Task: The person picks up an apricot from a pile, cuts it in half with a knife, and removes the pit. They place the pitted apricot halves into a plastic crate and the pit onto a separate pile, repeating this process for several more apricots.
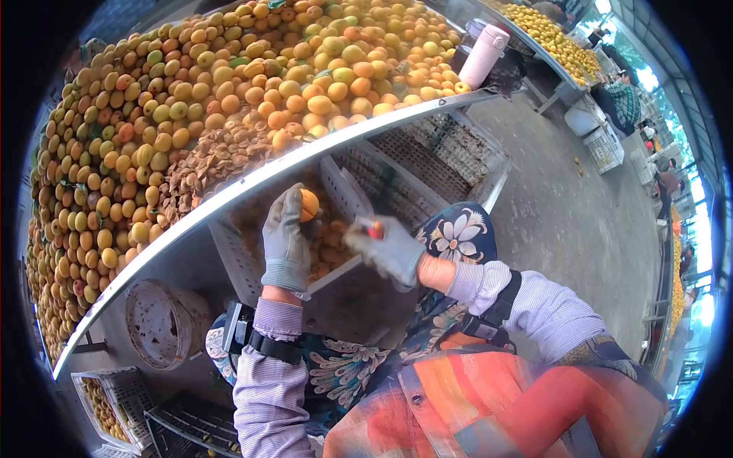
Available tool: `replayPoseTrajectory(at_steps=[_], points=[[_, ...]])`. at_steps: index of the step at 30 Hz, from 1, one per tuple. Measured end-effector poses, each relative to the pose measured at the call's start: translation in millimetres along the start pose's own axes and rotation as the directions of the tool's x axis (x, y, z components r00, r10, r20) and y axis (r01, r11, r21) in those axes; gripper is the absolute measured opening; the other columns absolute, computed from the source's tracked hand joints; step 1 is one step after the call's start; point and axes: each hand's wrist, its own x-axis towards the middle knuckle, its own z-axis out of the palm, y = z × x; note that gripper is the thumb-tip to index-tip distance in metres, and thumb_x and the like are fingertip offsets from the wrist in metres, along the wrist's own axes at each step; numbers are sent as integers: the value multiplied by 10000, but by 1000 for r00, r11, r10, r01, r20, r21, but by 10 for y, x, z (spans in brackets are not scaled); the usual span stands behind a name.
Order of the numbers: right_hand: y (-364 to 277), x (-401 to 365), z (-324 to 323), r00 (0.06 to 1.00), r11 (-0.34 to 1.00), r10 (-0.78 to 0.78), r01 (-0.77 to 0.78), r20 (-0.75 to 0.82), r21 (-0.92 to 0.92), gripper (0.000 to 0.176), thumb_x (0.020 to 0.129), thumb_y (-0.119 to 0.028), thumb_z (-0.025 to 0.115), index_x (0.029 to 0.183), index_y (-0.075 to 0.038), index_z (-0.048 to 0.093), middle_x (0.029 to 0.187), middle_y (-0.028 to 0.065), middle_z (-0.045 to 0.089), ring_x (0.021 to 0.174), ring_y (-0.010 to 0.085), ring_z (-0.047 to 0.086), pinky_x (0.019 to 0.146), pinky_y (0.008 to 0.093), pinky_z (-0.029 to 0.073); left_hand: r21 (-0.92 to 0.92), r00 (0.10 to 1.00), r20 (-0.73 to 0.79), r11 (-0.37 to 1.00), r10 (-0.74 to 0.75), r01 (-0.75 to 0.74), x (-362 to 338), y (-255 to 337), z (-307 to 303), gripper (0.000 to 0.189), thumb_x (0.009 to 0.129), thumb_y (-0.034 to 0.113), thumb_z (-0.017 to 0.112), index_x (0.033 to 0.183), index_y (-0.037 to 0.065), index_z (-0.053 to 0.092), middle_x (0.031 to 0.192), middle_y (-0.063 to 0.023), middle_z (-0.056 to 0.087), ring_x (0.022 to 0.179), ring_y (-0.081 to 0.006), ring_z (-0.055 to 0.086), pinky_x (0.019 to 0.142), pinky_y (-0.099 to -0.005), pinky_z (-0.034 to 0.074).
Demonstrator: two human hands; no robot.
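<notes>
In a grey work glove, my left hand (284, 240) is closed around an orange apricot (308, 204), just below the table's metal rim. My right hand (395, 250), also gloved, is a little to the right and blurred by motion. Its fingers are wrapped round a small red-handled tool (376, 229); the working end is too smeared to make out. Beneath both hands stands a light plastic crate (336, 272) holding orange fruit pieces. Beyond the rim, a heap of brown pits (217, 164) lies against a big pile of apricots (328, 84).
The table's curved metal rim (252, 177) runs in front of me. Another crate (489, 156) stands at the right under it. A pink bottle (484, 57) stands on the table's right end. A dirty bucket (187, 324) and a crate of fruit (134, 397) are at lower left.
</notes>
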Motion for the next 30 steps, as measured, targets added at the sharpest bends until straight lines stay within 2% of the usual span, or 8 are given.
replayPoseTrajectory(at_steps=[1,4,6,9,21,23,25,30], points=[[-91,33,-96,998,994,-16,9,62,110,402,848,-305,669,1166,-72,594,766,6,588,531,75,505,466,246,424,41,1000,10,999,-1,0,-15,-6,35,409,949,339,557,1219,32,554,1018,-59,606,858,-124,596,698,-238,513],[-213,149,-82,981,975,-190,186,24,123,432,847,-297,683,1195,-64,574,855,21,607,713,80,567,622,238,478,151,997,78,988,4,-16,-1,-111,94,394,949,324,562,1195,18,552,1027,-60,603,879,-125,593,722,-243,515],[-147,250,-4,845,845,-534,531,-40,-63,410,847,-289,701,1158,-52,579,981,35,610,935,88,559,827,251,468,163,997,80,987,-22,8,-79,-96,181,382,950,316,562,1179,11,549,1030,-65,603,892,-125,591,737,-250,515],[-242,161,-17,887,907,-419,401,194,128,416,844,-285,714,1160,-52,575,1070,40,598,1038,101,528,935,269,428,275,998,59,962,-19,2,-185,6,246,342,955,295,556,1127,-1,542,1024,-76,600,906,-119,579,765,-260,505],[-143,176,109,871,869,-478,449,116,208,341,847,-220,702,1129,-84,565,959,-6,594,924,72,549,774,234,473,185,993,82,978,85,-99,-144,-64,178,356,968,354,503,1078,20,551,970,-77,598,847,-128,570,757,-249,484],[-250,111,125,864,843,-488,430,124,323,336,857,-220,687,1145,-98,563,931,-11,588,886,60,551,701,217,480,-279,957,-63,925,-284,256,-160,4,213,356,962,370,507,1059,32,559,945,-80,595,840,-154,579,749,-276,497],[-419,15,36,948,909,-185,65,259,412,320,886,-218,637,1180,-119,559,899,-18,572,749,29,530,549,173,432,-401,955,116,867,-272,296,-11,-147,9,344,962,367,509,1049,38,563,942,-76,591,850,-171,582,754,-304,506],[-378,71,-44,960,894,-85,-45,267,446,348,911,-282,575,1227,-143,535,861,22,613,454,48,446,384,194,353,-289,989,65,946,-130,143,44,-222,-71,347,965,364,507,1051,36,579,968,-74,590,868,-161,575,762,-299,498]])
